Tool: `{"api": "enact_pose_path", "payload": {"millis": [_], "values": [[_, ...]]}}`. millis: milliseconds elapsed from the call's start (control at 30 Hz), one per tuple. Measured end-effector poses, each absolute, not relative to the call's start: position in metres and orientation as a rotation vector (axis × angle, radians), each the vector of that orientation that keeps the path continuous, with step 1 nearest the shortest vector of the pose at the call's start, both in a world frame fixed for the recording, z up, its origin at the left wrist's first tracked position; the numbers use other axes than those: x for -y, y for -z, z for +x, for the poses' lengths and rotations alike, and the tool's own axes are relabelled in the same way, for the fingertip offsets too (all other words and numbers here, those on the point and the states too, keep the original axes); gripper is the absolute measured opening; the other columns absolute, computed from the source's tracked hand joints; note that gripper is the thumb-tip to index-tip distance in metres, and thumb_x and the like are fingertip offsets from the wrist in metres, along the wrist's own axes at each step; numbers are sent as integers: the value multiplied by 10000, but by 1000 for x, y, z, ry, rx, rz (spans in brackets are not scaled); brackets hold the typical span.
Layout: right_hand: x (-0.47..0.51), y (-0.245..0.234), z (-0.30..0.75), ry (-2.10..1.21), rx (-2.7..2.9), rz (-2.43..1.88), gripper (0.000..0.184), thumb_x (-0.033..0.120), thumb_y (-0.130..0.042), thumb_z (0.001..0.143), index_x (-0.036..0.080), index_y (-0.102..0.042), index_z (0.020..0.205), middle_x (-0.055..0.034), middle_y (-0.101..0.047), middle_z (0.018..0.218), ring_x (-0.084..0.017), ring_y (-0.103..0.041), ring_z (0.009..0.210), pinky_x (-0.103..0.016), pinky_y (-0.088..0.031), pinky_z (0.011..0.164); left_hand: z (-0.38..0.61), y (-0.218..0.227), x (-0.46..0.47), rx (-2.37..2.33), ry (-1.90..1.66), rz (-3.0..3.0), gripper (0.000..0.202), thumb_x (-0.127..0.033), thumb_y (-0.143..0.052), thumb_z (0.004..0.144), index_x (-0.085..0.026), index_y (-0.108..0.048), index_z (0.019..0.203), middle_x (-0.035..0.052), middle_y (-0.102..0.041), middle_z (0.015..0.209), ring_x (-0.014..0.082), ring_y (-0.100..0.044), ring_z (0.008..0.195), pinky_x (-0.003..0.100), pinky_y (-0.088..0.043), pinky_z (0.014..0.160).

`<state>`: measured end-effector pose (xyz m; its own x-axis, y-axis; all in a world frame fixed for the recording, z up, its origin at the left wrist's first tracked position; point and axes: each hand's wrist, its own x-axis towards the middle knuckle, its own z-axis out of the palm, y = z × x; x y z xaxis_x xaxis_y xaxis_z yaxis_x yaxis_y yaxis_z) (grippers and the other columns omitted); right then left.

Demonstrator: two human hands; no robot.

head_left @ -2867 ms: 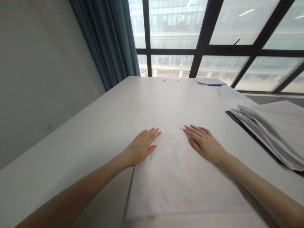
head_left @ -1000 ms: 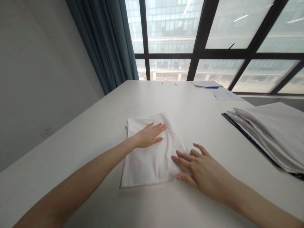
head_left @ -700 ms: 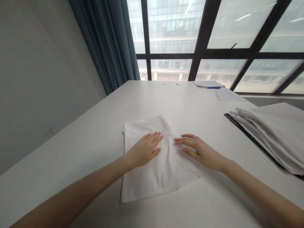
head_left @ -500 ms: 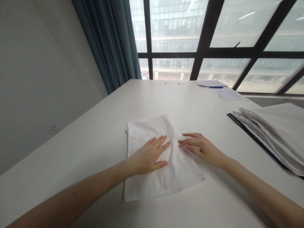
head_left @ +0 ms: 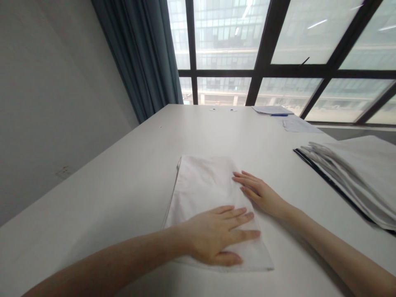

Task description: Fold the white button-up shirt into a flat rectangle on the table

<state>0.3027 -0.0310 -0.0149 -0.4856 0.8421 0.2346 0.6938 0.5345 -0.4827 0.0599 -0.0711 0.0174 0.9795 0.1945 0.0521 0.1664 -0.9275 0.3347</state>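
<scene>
A white cloth [head_left: 204, 185], folded into layers, lies flat on the white table [head_left: 133, 185] in front of me. My left hand [head_left: 219, 237] rests palm down over its near right part, fingers spread. My right hand [head_left: 260, 192] lies along the cloth's right edge, fingers stretched out and its fingertips on the fabric. Neither hand grips anything. Part of the cloth's near edge is hidden beneath my left hand and wrist.
A stack of white cloths [head_left: 365, 173] on a dark flat base stands at the right. Sheets of paper [head_left: 301, 124] and a blue pen [head_left: 279, 115] lie at the table's far right. A blue curtain [head_left: 145, 57] hangs beside the windows, with a wall at the left.
My left hand has slid toward me and right across the cloth. The cloth now lies smoother and straighter, shifted slightly right. My right hand's fingers have flattened at its edge.
</scene>
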Motion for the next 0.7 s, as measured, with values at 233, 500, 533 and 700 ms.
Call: {"api": "enact_pose_path", "payload": {"millis": [233,500,533,700], "values": [[33,17,295,-222,2480,-1476,504,354,-319,992,256,-328,1486,-34,-290,1556,-239,-212,1443,-521,-266,1127,65,-18,85,-256,-126,2741,654,-536,-479,919,-261,-308,1488,109,-190,1584,282,-196,1447,435,-168,1183],[0,17,287,-174,2548,-1525,555,428,-268,993,245,-253,1517,-53,-230,1576,-258,-169,1451,-526,-228,1138,63,-16,90,-225,-138,2724,678,-543,-505,901,-273,-301,1489,117,-183,1583,289,-173,1449,456,-180,1173],[-7,17,286,-177,2541,-1528,555,426,-264,993,246,-252,1517,-56,-227,1577,-262,-163,1452,-528,-224,1139,63,-16,90,-227,-141,2721,676,-543,-508,899,-276,-306,1487,115,-183,1583,287,-169,1450,456,-174,1174],[-41,25,280,-227,2464,-1609,560,410,-264,985,228,-264,1515,-57,-223,1579,-275,-163,1450,-516,-219,1143,63,-15,90,-223,-140,2701,662,-542,-498,905,-280,-311,1484,111,-179,1585,279,-158,1451,453,-150,1179]]}}
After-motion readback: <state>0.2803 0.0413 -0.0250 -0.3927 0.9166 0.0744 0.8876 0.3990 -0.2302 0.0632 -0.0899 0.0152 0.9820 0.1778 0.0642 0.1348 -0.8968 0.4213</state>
